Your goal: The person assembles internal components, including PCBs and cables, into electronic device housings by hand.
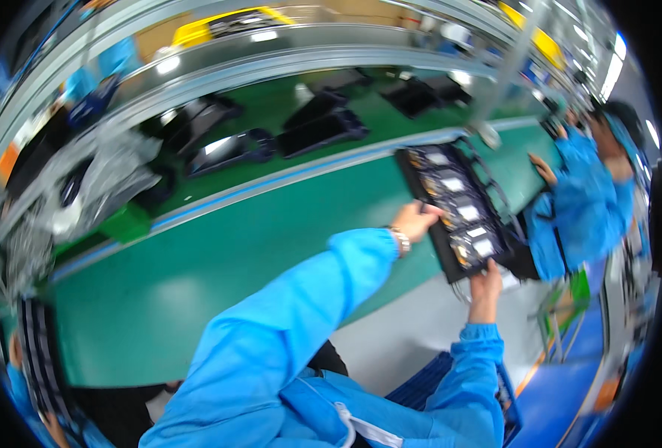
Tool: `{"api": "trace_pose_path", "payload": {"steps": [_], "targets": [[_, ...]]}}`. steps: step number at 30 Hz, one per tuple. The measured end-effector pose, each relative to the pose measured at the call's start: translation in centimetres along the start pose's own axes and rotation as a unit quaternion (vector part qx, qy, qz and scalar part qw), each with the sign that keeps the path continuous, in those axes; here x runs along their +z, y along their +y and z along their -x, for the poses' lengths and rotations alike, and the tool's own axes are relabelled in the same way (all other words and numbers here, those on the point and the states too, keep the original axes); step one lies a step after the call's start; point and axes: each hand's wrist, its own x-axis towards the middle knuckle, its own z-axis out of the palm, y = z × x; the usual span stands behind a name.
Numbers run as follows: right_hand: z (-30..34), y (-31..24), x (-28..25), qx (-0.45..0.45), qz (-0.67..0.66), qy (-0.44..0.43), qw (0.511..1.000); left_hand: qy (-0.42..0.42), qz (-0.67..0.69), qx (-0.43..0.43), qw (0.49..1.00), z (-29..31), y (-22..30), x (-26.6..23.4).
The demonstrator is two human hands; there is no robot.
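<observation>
A long black tray (441, 246) lies at the right part of the green workbench, its near end reaching past the bench edge. Several small electronic parts with white and amber patches (467, 213) sit in its compartments. My left hand (416, 221) is closed on the tray's left edge, a metal-banded watch at the wrist. At the near end, my right hand (485, 284) grips the tray from below, its fingers partly hidden underneath.
Dark screen-like devices (322, 133) rest on a green conveyor (271, 104) behind a metal rail. Clear plastic bags (111, 175) hang over a green bin (127, 223) at left. A co-worker in blue (581, 201) sits at right. A blue crate (420, 379) is below me.
</observation>
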Motion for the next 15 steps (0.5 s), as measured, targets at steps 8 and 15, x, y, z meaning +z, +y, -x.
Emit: {"api": "trace_pose_path", "payload": {"steps": [8, 15], "targets": [[-6.7, 1.7, 0.5, -0.037, 0.057, 0.099, 0.993, 0.026, 0.135, -0.062, 0.988, -3.5, -2.9, -1.8], [9.5, 6.3, 4.3, -0.437, 0.337, 0.004, 0.834, 0.186, 0.379, -0.129, 0.897, 1.7, -1.6, -2.4]]}}
